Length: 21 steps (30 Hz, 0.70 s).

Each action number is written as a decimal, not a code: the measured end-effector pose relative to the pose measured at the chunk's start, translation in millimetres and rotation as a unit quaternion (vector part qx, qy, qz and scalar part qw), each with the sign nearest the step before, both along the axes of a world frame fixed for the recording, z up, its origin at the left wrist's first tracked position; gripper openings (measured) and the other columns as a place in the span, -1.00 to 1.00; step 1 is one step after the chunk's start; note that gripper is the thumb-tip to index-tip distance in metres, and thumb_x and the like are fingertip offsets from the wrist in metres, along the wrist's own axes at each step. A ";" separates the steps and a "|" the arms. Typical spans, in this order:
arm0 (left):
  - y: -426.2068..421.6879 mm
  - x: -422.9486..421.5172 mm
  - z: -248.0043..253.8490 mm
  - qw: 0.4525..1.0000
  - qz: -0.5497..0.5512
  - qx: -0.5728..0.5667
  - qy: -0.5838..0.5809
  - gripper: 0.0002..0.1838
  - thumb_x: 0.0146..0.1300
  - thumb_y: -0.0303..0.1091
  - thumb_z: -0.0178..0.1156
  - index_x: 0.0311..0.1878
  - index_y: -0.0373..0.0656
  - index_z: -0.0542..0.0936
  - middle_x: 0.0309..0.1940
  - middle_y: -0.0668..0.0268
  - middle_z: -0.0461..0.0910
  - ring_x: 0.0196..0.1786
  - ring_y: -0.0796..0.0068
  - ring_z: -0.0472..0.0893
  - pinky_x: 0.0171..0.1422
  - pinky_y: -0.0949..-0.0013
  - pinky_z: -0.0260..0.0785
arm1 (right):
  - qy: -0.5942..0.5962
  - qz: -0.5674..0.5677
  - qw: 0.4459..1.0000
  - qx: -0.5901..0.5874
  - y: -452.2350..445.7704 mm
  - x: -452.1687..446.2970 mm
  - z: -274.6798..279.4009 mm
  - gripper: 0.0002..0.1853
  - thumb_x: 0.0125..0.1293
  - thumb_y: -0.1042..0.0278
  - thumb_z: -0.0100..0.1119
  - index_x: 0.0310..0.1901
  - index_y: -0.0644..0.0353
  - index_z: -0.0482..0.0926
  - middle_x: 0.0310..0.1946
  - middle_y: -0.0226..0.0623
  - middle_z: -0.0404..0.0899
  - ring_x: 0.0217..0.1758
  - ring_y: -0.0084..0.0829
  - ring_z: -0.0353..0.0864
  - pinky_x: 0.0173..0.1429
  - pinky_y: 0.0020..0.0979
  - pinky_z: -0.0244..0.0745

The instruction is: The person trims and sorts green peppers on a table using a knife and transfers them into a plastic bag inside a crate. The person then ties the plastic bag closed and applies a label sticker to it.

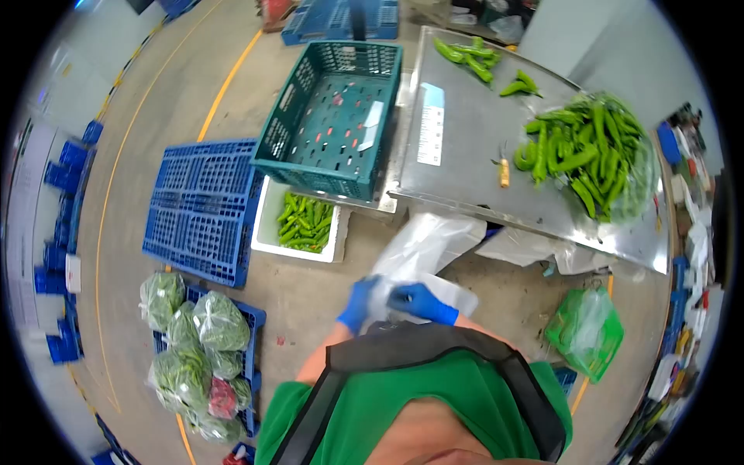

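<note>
Bag: thin translucent plastic bag (415, 246), at both hands, in front of the wearer's waist, below the near L corner of the metal worktop (473, 132).
Bag axis: long way runs from hands fwd & slightly R, far end just short of/under worktop's near edge; exact overlap can't tell. A loose flap spreads R, beyond R hand.
L hand (358, 304): blue glove, at bag's near L side, touching film; blurred, can't tell if fingers are closed on it.
R hand (422, 301): blue glove, fingers bent inward toward L hand, over near part of bag; grip on film vs. just resting, can't tell.
Hand gap: close together, approx. level, bag film betw. them.
Nearer hand: both at bag; R hand is nearer the worktop side & the flap, L hand nearer the white foam box (261, 229).
Pepper pile: green peppers (589, 147) on worktop, fwd & well R of bag, partly on clear plastic; R hand is nearer.
Box peppers: more peppers (306, 221) inside foam box, fwd-L of L hand, on floor side.
Crate: dark-green crate (314, 177) fwd of foam box, L of worktop.
</note>
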<state>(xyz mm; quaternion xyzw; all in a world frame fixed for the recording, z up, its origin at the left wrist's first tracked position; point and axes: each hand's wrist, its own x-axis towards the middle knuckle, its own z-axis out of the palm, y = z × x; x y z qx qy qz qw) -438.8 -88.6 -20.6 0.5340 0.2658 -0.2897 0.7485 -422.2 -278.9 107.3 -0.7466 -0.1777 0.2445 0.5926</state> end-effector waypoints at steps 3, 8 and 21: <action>107.3 -62.1 27.5 0.958 0.067 0.254 -0.116 -0.65 0.27 -0.24 -0.02 -0.10 -0.32 0.56 -0.25 0.29 0.55 -0.19 0.49 0.46 -0.02 0.36 0.33 | -0.098 0.017 0.992 0.077 14.3 24.3 52.6 -0.67 0.16 0.19 0.19 -0.03 0.06 0.54 -0.12 -0.29 0.50 -0.16 -0.35 0.51 -0.06 -0.41 0.42; 270.1 -172.7 36.0 0.863 0.252 0.435 0.052 -0.59 0.30 -0.20 -0.07 0.04 -0.33 0.46 -0.06 0.22 0.47 -0.04 0.42 0.43 0.09 0.31 0.28 | -0.074 0.009 0.965 -0.251 -45.0 15.8 -49.6 -0.70 0.18 0.12 0.09 -0.09 0.00 0.58 -0.17 -0.23 0.59 -0.12 -0.22 0.57 0.00 -0.34 0.43; 78.3 33.0 336.1 0.701 0.402 0.385 -0.445 -0.52 0.37 -0.25 -0.17 0.26 -0.34 0.24 0.25 0.15 0.26 0.26 0.24 0.29 0.39 0.22 0.05 | -0.193 -0.418 0.740 -0.491 -265.6 250.3 -79.3 -0.68 0.16 0.25 0.07 -0.05 0.15 0.42 -0.18 -0.08 0.49 -0.11 -0.14 0.52 -0.14 -0.17 0.50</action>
